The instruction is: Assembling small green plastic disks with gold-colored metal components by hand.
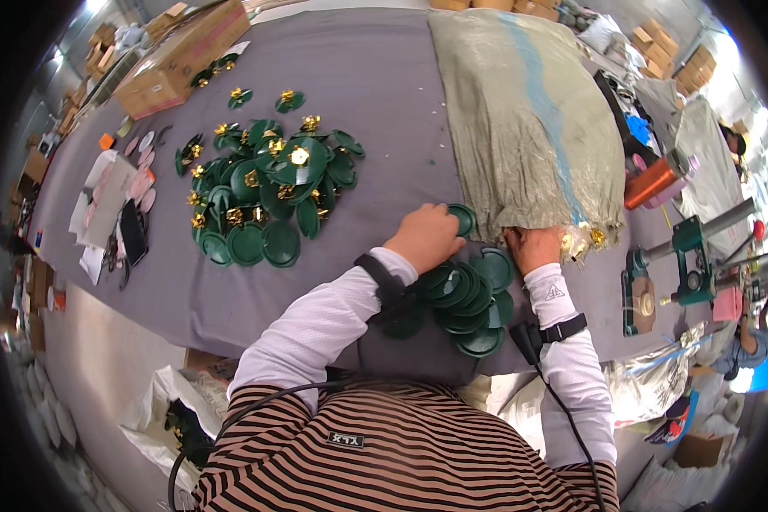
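My left hand is closed on a round dark green plastic disc with a raised rim, held just above the table. Beside the mouth of a woven sack, my right hand has its fingers tucked under the sack's edge, so what they touch is hidden. Shiny gold metal pieces show at that mouth. Between my forearms, close to the table's near edge, lies an overlapping pile of green discs. Farther left is a heap of green discs fitted with gold pieces.
A green hand press stands at the right, near an orange-brown cylinder. On the left lie papers and a dark phone-like object. A cardboard box sits at the far left. Cables run along both my arms.
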`<state>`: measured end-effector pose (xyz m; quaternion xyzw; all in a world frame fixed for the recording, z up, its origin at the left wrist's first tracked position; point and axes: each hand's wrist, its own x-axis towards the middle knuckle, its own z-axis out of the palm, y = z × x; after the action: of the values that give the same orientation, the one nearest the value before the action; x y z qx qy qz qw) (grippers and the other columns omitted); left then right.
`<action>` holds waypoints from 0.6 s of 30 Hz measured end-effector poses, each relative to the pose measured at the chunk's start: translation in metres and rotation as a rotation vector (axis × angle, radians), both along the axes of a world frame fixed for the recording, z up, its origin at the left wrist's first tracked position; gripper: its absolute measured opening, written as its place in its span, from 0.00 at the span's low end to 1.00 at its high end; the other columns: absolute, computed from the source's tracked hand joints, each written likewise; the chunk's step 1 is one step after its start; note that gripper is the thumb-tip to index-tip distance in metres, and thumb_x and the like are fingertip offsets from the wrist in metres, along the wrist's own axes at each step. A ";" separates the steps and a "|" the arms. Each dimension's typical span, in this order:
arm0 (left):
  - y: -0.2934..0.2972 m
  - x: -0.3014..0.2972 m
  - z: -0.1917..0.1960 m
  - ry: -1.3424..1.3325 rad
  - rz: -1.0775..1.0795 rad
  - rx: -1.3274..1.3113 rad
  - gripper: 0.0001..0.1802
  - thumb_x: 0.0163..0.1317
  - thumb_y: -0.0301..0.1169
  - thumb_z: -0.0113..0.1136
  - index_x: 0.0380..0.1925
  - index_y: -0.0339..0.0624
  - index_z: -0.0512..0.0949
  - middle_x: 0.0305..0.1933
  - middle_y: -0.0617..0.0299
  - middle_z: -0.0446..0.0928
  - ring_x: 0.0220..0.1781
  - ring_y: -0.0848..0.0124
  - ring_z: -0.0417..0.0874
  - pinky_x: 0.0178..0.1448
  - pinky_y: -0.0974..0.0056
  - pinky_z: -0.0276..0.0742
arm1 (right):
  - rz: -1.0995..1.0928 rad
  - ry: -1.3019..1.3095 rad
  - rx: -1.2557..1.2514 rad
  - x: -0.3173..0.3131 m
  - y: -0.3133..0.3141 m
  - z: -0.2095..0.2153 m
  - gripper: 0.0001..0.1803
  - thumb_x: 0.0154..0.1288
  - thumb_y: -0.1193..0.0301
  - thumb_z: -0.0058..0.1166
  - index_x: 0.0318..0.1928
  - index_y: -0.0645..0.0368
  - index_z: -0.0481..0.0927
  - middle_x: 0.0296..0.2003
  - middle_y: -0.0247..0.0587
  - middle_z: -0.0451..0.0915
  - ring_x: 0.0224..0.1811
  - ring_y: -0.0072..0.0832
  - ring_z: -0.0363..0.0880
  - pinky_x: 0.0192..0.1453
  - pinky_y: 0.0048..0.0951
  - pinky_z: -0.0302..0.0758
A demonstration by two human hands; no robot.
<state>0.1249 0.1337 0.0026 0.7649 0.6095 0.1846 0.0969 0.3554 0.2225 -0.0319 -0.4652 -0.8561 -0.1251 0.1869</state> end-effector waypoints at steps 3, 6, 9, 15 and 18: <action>0.007 -0.003 -0.004 0.045 -0.029 0.078 0.13 0.58 0.38 0.59 0.28 0.37 0.79 0.36 0.50 0.79 0.40 0.50 0.80 0.45 0.51 0.78 | 0.046 0.132 -0.045 0.005 -0.015 0.008 0.13 0.55 0.62 0.64 0.38 0.55 0.86 0.36 0.48 0.82 0.38 0.52 0.77 0.47 0.49 0.71; 0.004 -0.018 0.000 -0.008 -0.037 0.321 0.10 0.59 0.33 0.55 0.27 0.37 0.77 0.29 0.49 0.79 0.35 0.49 0.80 0.41 0.48 0.76 | 0.126 0.258 0.024 0.010 -0.042 0.035 0.06 0.57 0.73 0.62 0.35 0.60 0.84 0.34 0.48 0.82 0.37 0.51 0.78 0.47 0.46 0.73; -0.015 -0.026 0.029 -0.637 0.343 0.110 0.13 0.61 0.34 0.58 0.37 0.34 0.80 0.32 0.47 0.82 0.34 0.57 0.85 0.39 0.58 0.78 | 0.086 0.636 -0.267 0.026 -0.069 0.036 0.06 0.58 0.77 0.59 0.37 0.63 0.83 0.35 0.48 0.83 0.37 0.45 0.83 0.41 0.35 0.79; -0.065 -0.001 0.057 -1.292 0.277 -0.223 0.09 0.63 0.27 0.62 0.39 0.32 0.78 0.32 0.68 0.81 0.33 0.83 0.77 0.36 0.74 0.74 | 0.219 0.767 -0.360 -0.015 -0.129 0.072 0.08 0.63 0.79 0.56 0.42 0.64 0.82 0.31 0.47 0.83 0.29 0.32 0.84 0.33 0.26 0.77; -0.080 0.013 0.058 -1.174 0.187 -0.193 0.09 0.62 0.26 0.63 0.39 0.32 0.79 0.32 0.68 0.81 0.34 0.83 0.77 0.36 0.74 0.74 | 0.268 0.727 -0.365 -0.032 -0.134 0.087 0.08 0.60 0.78 0.57 0.41 0.60 0.81 0.33 0.46 0.83 0.34 0.42 0.82 0.37 0.35 0.78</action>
<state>0.1382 0.0540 0.0606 0.4660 0.5330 0.5277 0.4694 0.3234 0.0882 0.0553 -0.3891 -0.7956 0.2261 0.4055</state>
